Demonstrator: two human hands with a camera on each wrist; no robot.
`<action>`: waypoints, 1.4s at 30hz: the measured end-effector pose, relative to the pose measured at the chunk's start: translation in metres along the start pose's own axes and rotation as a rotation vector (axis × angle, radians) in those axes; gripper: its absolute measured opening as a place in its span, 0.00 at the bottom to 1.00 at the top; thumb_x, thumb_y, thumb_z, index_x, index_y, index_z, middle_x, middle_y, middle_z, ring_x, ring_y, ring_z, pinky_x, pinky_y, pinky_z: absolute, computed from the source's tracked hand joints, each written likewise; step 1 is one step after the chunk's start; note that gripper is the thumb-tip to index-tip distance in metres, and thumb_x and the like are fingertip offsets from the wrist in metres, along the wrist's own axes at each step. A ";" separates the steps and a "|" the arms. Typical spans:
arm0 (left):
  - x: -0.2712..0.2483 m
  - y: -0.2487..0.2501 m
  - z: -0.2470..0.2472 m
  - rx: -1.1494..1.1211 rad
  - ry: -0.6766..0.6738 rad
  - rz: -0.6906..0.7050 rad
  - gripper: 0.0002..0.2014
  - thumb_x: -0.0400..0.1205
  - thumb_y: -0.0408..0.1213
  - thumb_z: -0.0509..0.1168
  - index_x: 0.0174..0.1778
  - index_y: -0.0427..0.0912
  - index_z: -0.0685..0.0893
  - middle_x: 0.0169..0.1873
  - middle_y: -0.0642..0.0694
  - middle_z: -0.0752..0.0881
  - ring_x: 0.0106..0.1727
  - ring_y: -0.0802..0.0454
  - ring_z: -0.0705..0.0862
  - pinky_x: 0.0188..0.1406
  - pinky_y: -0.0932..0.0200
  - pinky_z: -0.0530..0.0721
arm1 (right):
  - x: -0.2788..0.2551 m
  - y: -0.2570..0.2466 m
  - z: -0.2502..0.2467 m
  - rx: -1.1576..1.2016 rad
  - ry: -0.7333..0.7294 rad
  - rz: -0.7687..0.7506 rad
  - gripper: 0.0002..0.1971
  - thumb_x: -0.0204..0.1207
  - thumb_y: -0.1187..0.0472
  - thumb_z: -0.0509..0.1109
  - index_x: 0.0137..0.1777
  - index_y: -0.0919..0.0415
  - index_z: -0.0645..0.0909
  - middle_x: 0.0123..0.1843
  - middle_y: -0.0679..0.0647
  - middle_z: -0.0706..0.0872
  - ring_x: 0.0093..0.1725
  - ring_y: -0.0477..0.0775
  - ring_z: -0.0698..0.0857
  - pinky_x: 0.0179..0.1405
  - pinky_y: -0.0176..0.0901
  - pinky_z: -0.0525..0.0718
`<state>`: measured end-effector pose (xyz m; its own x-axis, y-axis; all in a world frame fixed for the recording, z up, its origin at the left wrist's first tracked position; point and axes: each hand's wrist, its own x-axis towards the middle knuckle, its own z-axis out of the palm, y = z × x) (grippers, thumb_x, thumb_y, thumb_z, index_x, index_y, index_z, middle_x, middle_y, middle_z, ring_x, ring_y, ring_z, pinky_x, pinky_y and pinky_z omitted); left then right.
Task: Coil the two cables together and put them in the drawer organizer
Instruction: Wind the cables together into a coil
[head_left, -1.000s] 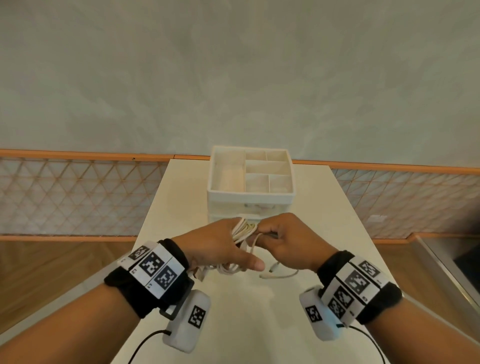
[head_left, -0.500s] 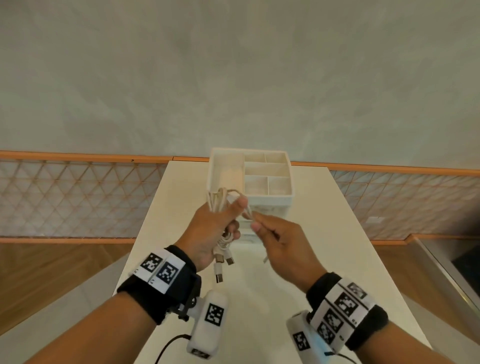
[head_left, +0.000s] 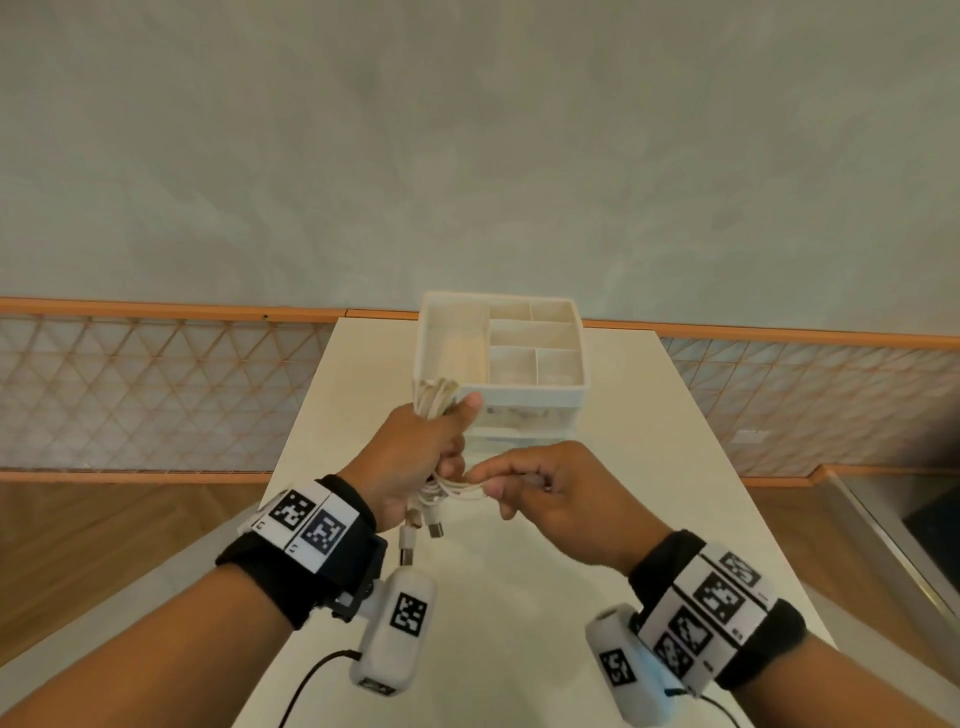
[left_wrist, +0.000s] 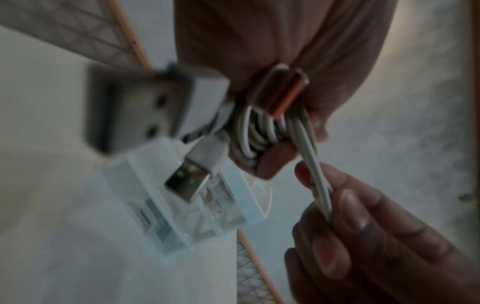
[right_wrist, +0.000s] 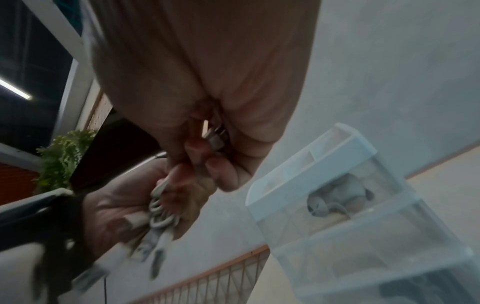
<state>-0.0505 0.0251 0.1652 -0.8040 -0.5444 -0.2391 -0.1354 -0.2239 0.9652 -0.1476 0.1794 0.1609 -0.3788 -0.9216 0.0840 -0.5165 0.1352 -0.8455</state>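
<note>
There are two hands: one left hand (head_left: 415, 457) and one right hand (head_left: 550, 493). There is one bunch of white cables (head_left: 434, 400); the strands lie too close to count them apart. Two big plugs (left_wrist: 145, 107) hang from the bunch at about 6 o'clock. There is one drawer organizer (head_left: 524, 392) on one table (head_left: 675, 467), at 12 o'clock from the hands. Its top tray has six boxes: one long box at 9 o'clock and five smaller ones at 3 o'clock. Each wrist has one black band (head_left: 291, 577), so two bands.
</note>
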 end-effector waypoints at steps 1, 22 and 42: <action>-0.002 0.001 0.001 0.130 -0.070 0.015 0.21 0.81 0.52 0.67 0.26 0.46 0.75 0.17 0.50 0.72 0.18 0.55 0.69 0.19 0.66 0.71 | 0.004 -0.003 -0.004 -0.031 -0.055 0.019 0.09 0.82 0.62 0.71 0.55 0.56 0.92 0.31 0.48 0.87 0.32 0.36 0.85 0.40 0.23 0.80; 0.002 -0.026 0.022 -0.054 -0.049 0.073 0.07 0.81 0.35 0.70 0.37 0.41 0.86 0.22 0.47 0.82 0.25 0.51 0.79 0.29 0.57 0.79 | 0.012 -0.012 0.000 0.377 0.220 0.199 0.25 0.69 0.74 0.75 0.63 0.57 0.72 0.47 0.58 0.89 0.40 0.60 0.93 0.53 0.64 0.91; 0.016 -0.069 0.035 -0.096 -0.295 -0.187 0.28 0.73 0.47 0.77 0.68 0.49 0.80 0.58 0.44 0.90 0.60 0.44 0.87 0.56 0.49 0.82 | 0.011 0.053 0.026 -0.198 0.073 0.298 0.14 0.67 0.60 0.70 0.54 0.52 0.83 0.46 0.49 0.90 0.45 0.51 0.88 0.44 0.47 0.90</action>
<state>-0.0741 0.0599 0.0990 -0.9048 -0.2337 -0.3561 -0.2520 -0.3803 0.8899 -0.1593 0.1669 0.1034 -0.5853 -0.8037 -0.1068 -0.5111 0.4680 -0.7209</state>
